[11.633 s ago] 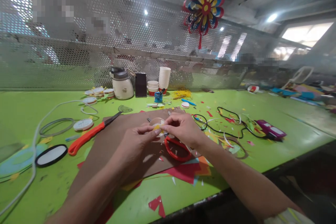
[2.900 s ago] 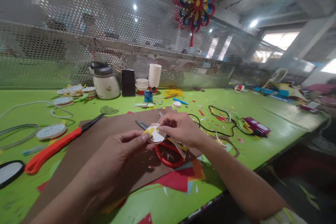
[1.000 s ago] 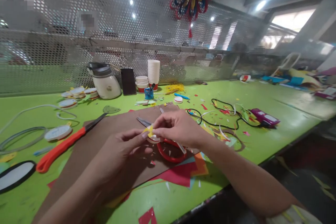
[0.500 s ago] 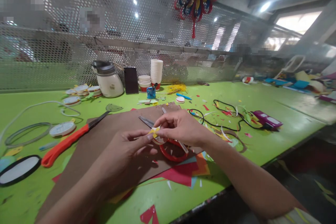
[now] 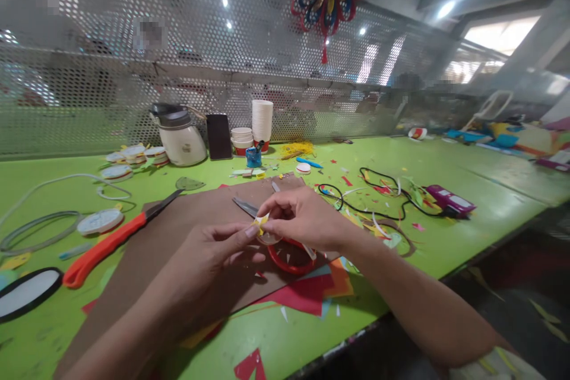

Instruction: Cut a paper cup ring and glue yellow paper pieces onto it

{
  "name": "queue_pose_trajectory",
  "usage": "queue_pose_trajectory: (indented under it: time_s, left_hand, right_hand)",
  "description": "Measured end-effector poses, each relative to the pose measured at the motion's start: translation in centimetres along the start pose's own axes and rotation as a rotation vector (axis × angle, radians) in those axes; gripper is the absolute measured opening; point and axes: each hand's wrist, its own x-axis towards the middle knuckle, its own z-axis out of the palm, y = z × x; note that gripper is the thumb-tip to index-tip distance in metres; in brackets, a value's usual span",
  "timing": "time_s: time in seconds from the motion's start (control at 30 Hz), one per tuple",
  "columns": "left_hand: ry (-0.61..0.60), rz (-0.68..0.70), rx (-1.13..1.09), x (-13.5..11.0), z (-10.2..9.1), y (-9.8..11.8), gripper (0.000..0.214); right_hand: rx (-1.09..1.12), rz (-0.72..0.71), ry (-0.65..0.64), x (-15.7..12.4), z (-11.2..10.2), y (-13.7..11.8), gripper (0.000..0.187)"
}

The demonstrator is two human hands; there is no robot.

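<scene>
Between my two hands is a small round white disc (image 5: 269,238) with a yellow paper piece (image 5: 260,223) on its upper side. My left hand (image 5: 231,243) pinches the disc's left edge between thumb and fingers. With its fingertips, my right hand (image 5: 298,219) presses on the yellow piece from the other side. Just under the hands, scissors with red handles (image 5: 291,262) lie on a brown board (image 5: 191,219), their blades partly covered by my right hand. Coloured paper sheets (image 5: 303,297) stick out from beneath the board's front edge.
A knife with an orange handle (image 5: 104,246) lies at the left, near a white disc (image 5: 100,221). Along the perforated screen stand a jug (image 5: 182,139), a phone (image 5: 218,136) and stacked paper cups (image 5: 262,122). A black cord runs to a purple box (image 5: 449,200) among paper scraps.
The whole view has shifted slightly, so things sit a little further left. Both hands keep their grip on the disc and the yellow piece, with only small finger movement.
</scene>
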Motion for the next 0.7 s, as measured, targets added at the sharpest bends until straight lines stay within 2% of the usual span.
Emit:
queue_pose_trajectory:
  time_s: [0.23,0.4,0.5,0.57,0.63,0.7]
  left_hand:
    - [0.077,-0.021,0.067,0.4,-0.7,-0.3,0.025]
    - [0.175,-0.033,0.012,-0.2,0.3,0.0,0.020]
    - [0.247,0.003,0.034,-0.8,1.2,0.6,0.020]
    - [0.296,0.048,0.064,-1.2,1.6,1.3,0.021]
    - [0.326,0.102,0.081,-1.5,1.5,2.0,0.019]
    - [0.314,0.145,0.087,-1.5,0.8,2.5,0.016]
  right_hand:
    - [-0.057,-0.049,0.044,0.0,0.4,0.1,0.015]
    - [-0.023,-0.115,0.083,-0.1,-0.2,0.5,0.017]
    - [-0.003,-0.199,0.176,0.1,-1.8,0.7,0.017]
    - [-0.020,-0.201,0.242,0.3,-3.3,0.9,0.021]
    - [-0.134,-0.151,0.290,0.6,-5.0,1.1,0.027]
    - [-0.306,-0.107,0.272,0.9,-6.4,1.4,0.032]
